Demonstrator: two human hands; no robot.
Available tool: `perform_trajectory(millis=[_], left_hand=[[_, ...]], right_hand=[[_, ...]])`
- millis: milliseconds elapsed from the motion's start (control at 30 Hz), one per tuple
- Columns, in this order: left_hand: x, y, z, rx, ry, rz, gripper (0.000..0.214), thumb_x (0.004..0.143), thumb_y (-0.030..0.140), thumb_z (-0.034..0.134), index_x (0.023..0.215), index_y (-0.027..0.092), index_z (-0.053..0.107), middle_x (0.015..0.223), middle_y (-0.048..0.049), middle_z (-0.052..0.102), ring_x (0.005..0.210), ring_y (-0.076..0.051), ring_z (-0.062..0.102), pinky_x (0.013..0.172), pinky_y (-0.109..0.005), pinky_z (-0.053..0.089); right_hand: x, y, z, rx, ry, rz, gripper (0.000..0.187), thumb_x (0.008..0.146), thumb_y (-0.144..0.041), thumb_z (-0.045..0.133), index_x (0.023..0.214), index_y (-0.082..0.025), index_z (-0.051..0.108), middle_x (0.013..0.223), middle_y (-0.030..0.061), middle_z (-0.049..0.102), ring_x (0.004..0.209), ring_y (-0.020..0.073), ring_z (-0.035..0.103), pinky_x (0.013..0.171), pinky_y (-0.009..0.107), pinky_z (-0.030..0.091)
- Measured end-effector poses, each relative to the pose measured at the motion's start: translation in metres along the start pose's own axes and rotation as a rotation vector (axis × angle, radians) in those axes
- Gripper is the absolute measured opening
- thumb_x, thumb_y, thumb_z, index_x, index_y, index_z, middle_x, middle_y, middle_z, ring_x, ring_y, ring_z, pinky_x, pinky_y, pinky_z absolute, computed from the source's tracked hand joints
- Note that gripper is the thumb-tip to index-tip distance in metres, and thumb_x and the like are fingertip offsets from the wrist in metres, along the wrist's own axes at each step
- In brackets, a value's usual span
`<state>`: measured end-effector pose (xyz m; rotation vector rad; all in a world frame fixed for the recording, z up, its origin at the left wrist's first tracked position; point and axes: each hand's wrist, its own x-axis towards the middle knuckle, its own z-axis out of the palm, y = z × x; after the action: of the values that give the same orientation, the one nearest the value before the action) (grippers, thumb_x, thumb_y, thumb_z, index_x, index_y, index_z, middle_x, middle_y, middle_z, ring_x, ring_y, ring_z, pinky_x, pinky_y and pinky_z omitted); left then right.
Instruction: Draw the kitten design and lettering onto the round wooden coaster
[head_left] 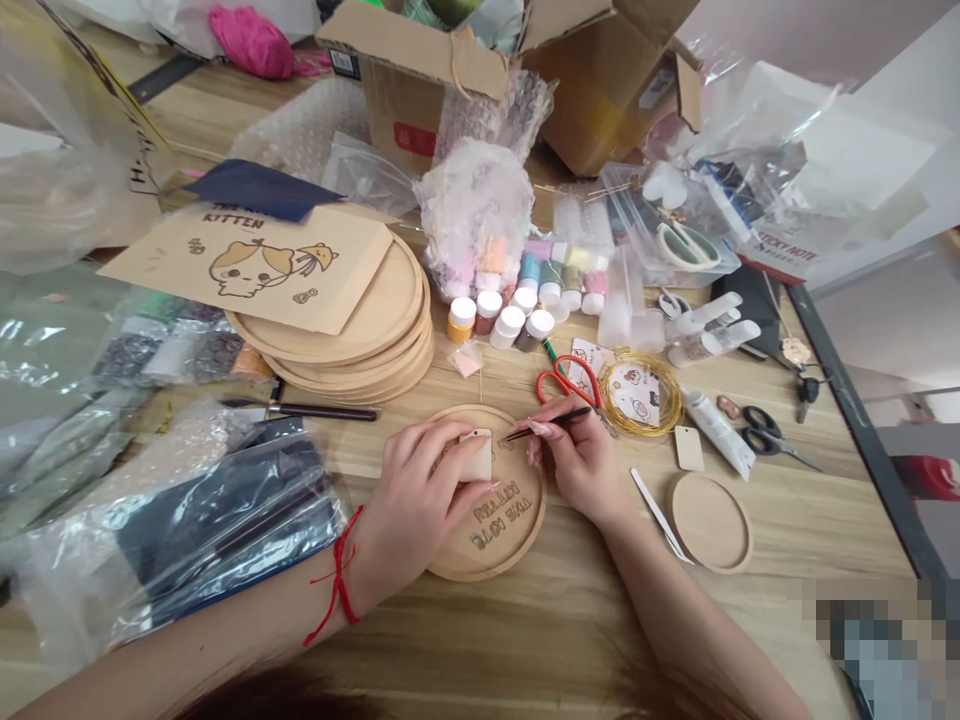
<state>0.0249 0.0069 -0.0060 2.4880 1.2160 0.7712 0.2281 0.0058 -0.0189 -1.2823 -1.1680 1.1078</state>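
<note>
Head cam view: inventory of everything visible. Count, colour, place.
Lettered disc: 1, tan wood, under both hands
Small tag: 1, pale wood, in left hand, over disc
Fine tool: 1, black, in right hand
Disc stack: 1, tan, left of centre
Kitten sheet: 1, tan, on stack
Paint pots: many, white caps, behind hands
Pliers: 1, red, behind right hand
Wire coil: 1, gold, right of pliers
Blank tag: 1, pale, right
Blank disc: 1, tan, right
Tweezers: 1, white, right of right hand
Tube: 1, white, right
Scissors: 1, black handles, far right
Keys: 1 bunch, dark, far right
Long tool: 1, dark, left of hands
Boxes: 2, brown cardboard, far edge
Bubble wrap: 1 bundle, clear, behind pots
Left hand: on small tag
Right hand: gripping fine tool
Red string: 1, red, left wrist
</note>
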Motion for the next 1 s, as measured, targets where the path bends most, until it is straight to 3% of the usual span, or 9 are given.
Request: perform_trajectory(millis=[167, 633, 1000], left_hand=[[0.0010, 0.0003, -0.0017, -0.013, 0.004, 0.005, 0.032, 0.091, 0.038, 0.063, 0.116, 0.019, 0.063, 0.116, -0.0087, 0.066, 0.108, -0.026, 0.055, 0.092, -0.041, 0.040], [0.0020, 0.0002, -0.0040, 0.003, -0.030, 0.081, 0.021, 0.093, 0.033, 0.062, 0.111, 0.024, 0.066, 0.118, -0.0044, 0.069, 0.108, -0.024, 0.058, 0.092, -0.042, 0.041], [0.0021, -0.0051, -0.0036, 0.050, -0.090, 0.379, 0.034, 0.097, 0.015, 0.053, 0.130, 0.011, 0.055, 0.133, -0.0109, 0.061, 0.131, -0.024, 0.052, 0.104, -0.042, 0.053]], right_hand=[[0.0001, -0.0026, 0.0019, -0.011, -0.005, -0.008, 0.019, 0.092, -0.038, 0.058, 0.083, -0.023, 0.052, 0.062, -0.0042, 0.054, 0.046, 0.0105, 0.049, 0.041, 0.023, 0.040], [0.0014, -0.0041, 0.0027, -0.003, 0.011, 0.024, 0.021, 0.090, -0.042, 0.060, 0.082, -0.024, 0.051, 0.062, -0.0038, 0.054, 0.047, 0.0116, 0.050, 0.040, 0.024, 0.041], [0.0041, -0.0082, 0.0024, 0.124, 0.043, 0.043, 0.023, 0.086, -0.040, 0.067, 0.079, -0.023, 0.053, 0.061, -0.0039, 0.057, 0.045, 0.0106, 0.050, 0.040, 0.023, 0.040]])
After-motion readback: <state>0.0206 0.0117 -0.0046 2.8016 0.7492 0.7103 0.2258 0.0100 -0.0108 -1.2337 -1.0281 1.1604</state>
